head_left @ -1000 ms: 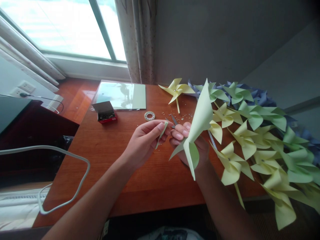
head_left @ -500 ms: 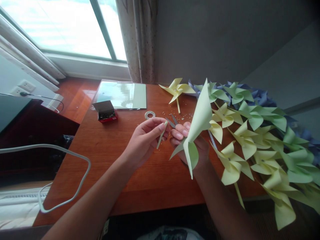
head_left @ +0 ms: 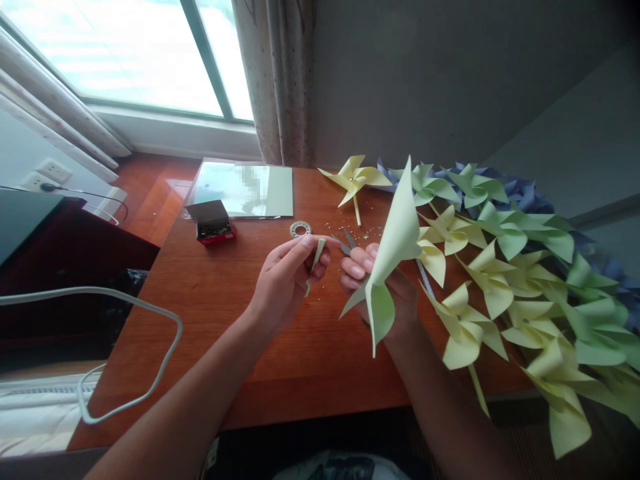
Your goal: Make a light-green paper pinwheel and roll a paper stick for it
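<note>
My left hand (head_left: 287,277) is closed around a thin pale-green paper stick (head_left: 319,255), which looks flattened, with its lower end showing beneath the fingers. To the right, my right hand (head_left: 370,280) is closed on a pale yellow-green paper pinwheel (head_left: 397,230), seen nearly edge-on. The pinwheel's blades hide part of that hand and where it is gripped. Open scissor blades (head_left: 345,243) show just beyond the right fingertips. Whether the scissors are in that hand or on the table I cannot tell.
Several yellow, green and purple pinwheels (head_left: 493,283) cover the table's right side. One yellow pinwheel (head_left: 353,180) lies at the back. A tape roll (head_left: 301,230), an open red box (head_left: 216,233) and a packet of paper sheets (head_left: 277,193) lie left. Small scraps (head_left: 367,233) are scattered about.
My left hand has shifted slightly left and turned, and the paper stick now stands differently in its fingers. The pinwheel in my right hand has tilted slightly.
</note>
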`<state>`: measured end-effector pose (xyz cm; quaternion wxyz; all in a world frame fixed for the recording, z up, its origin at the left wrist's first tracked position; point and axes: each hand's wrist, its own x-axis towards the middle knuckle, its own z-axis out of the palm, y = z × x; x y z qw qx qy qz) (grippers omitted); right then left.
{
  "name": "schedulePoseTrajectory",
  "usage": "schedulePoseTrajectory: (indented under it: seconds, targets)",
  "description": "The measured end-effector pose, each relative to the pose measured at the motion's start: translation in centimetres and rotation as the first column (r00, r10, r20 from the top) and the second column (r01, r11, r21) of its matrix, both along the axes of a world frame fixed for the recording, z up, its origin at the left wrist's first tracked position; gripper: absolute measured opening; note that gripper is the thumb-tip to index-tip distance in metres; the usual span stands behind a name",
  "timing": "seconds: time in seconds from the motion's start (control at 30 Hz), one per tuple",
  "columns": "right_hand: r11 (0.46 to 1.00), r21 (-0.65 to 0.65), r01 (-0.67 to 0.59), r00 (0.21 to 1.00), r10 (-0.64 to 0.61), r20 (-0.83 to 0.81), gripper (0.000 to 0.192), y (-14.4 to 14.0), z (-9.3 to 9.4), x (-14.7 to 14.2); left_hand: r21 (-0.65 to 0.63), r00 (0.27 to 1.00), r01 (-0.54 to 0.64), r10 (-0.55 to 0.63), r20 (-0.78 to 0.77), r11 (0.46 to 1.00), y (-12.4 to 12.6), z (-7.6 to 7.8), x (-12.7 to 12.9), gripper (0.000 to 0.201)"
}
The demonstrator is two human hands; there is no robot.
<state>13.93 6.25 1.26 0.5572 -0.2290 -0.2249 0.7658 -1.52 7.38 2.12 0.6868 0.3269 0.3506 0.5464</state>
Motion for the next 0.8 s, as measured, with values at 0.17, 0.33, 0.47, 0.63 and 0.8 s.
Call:
schedulePoseTrajectory:
  seconds: [0.17, 0.33, 0.47, 0.63, 0.8]
  targets:
    - [1.0, -0.002, -0.003, 1.0, 0.003, -0.01, 0.019, -0.08, 0.01, 0.02, 0.001, 0.998, -0.029, 0.029, -0.057, 1.0, 0.07, -0.21, -0.01, 0.024]
    - [1.0, -0.012, 0.009, 1.0, -0.009, 0.026, 0.022, -0.2, -0.03, -0.07, 0.006, 0.993, -0.034, 0.035, -0.113, 0.999, 0.0, -0.32, -0.03, 0.026]
    - [1.0, -0.007, 0.011, 1.0, -0.011, 0.019, 0.02, -0.21, 0.17, -0.18, 0.025, 0.992, -0.025, 0.028, -0.119, 0.999, -0.15, -0.41, 0.1, 0.017]
    - [1.0, -0.009, 0.013, 1.0, -0.013, 0.002, 0.024, 0.06, 0.16, -0.22, 0.024, 0.999, 0.038, -0.038, 0.008, 0.999, -0.23, -0.34, 0.2, 0.028]
    - [1.0, 0.004, -0.006, 0.999, 0.006, -0.034, 0.023, 0.21, -0.18, -0.19, 0.012, 1.0, 0.021, -0.021, -0.017, 1.0, -0.19, -0.38, 0.31, 0.029]
